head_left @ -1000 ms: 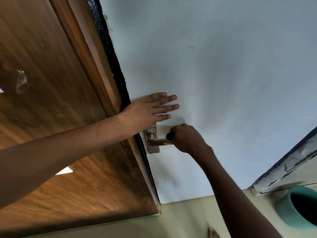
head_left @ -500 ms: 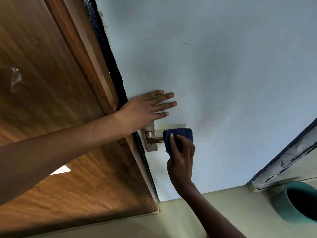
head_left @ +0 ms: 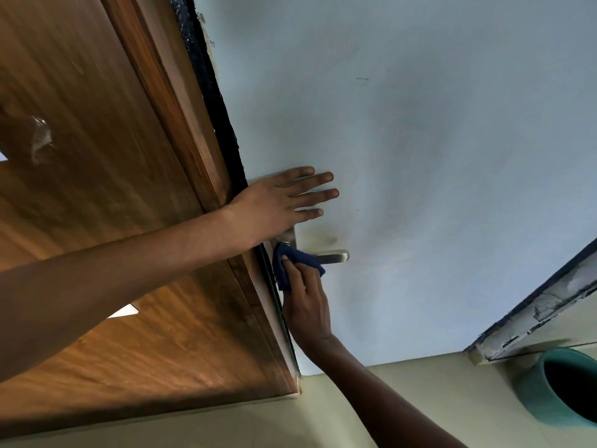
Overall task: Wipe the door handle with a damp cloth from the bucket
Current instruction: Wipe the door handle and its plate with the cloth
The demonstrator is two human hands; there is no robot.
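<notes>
Head view, looking steeply down a pale blue door (head_left: pixel 420 156) toward the floor. The left forearm enters from the left edge of the frame and crosses the wooden frame (head_left: pixel 129 221) rising toward the centre; the left hand (head_left: pixel 277 205) lies palm-down on the door at mid-frame, wrist over the door's edge, four fingers extended, slightly spread and pointing right, grasping nothing. Its heel overlaps the top of the metal backplate (head_left: pixel 289 237).

The right forearm rises from the bottom edge, right of centre, and slants up and left. The right hand (head_left: pixel 307 305) sits just below the left hand, back toward the camera, fingers directed upward and pressing a folded dark blue cloth (head_left: pixel 295 263) against the inner part of the door handle (head_left: pixel 332 256); the thumb tip is visible on the cloth. The fingers are curled onto the cloth; how far they wrap behind it cannot be told.

The handle is a silver lever just below centre of the frame. Its long axis runs nearly horizontal in the picture, its free end pointing right, away from the door's edge. Only that right end is exposed; the cloth covers the pivot end and the lower backplate.

A teal bucket (head_left: pixel 536 389) stands on the floor at lower right, well apart from both hands, mouth facing right.
</notes>
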